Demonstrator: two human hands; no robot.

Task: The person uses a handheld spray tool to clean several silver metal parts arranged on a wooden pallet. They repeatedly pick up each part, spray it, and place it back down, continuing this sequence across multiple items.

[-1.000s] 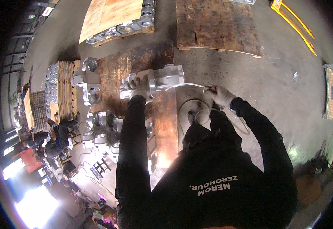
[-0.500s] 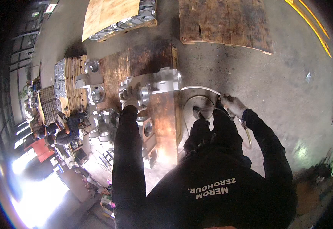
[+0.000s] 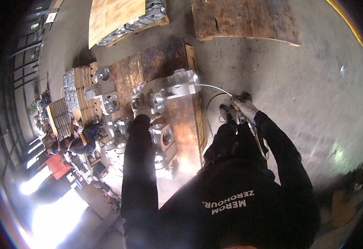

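My left hand [image 3: 142, 109], in a pale glove, lies with fingers spread on the near left part of a silvery metal casting [image 3: 179, 84]. The casting has round openings and rests on a stained wooden board [image 3: 185, 120]. In a fist, my right gloved hand [image 3: 246, 109] grips an air blow gun with a bit of orange at its front; fingers hide most of it. From it a long thin, bent tube [image 3: 215, 87] runs left to the casting's right end; whether its tip is inside I cannot tell. A hose [image 3: 259, 141] hangs below the hand.
More castings [image 3: 163, 137] stand on the board's near side and along its left. Stacked pallets [image 3: 81, 91] rise further left, near people at work [image 3: 83, 141]. At the back are a plywood-topped pallet [image 3: 117, 16] and a dark wooden sheet [image 3: 243, 20]. A hose loops on the floor.
My right hand has moved a little left toward the casting, and less of the tube shows between them. My left hand stays on the casting. The view has shifted slightly.
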